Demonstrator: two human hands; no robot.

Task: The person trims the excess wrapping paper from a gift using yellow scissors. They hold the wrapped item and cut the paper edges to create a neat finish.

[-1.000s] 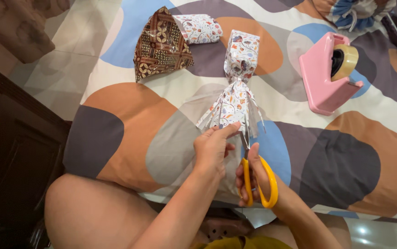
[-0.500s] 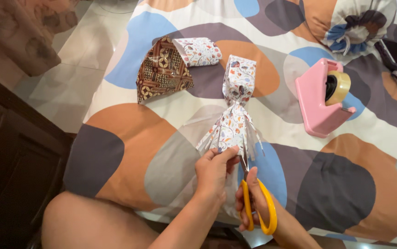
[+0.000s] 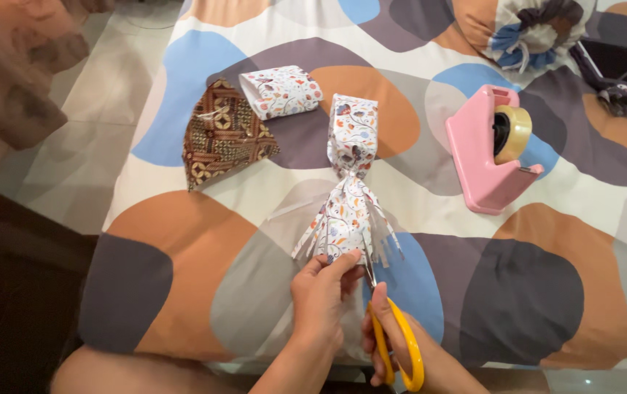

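A parcel wrapped in white floral paper (image 3: 351,135) lies on the patterned bedsheet (image 3: 204,241), tied at its neck, with the loose end of the paper (image 3: 344,222) cut into fringe strips. My left hand (image 3: 321,295) pinches the near edge of that fringe. My right hand (image 3: 386,343) grips yellow-handled scissors (image 3: 399,350), whose blades point up into the fringe right beside my left fingers.
A pink tape dispenser (image 3: 483,153) with a tape roll stands at the right. A brown batik-patterned paper piece (image 3: 222,135) and a curled floral paper scrap (image 3: 283,91) lie at the upper left. A bolster end (image 3: 528,29) and dark objects (image 3: 620,80) sit at the top right.
The view has shifted, so everything sits lower and further left in frame. My hands and the scissors keep the same hold at the fringe; the blades have worked slightly along it.
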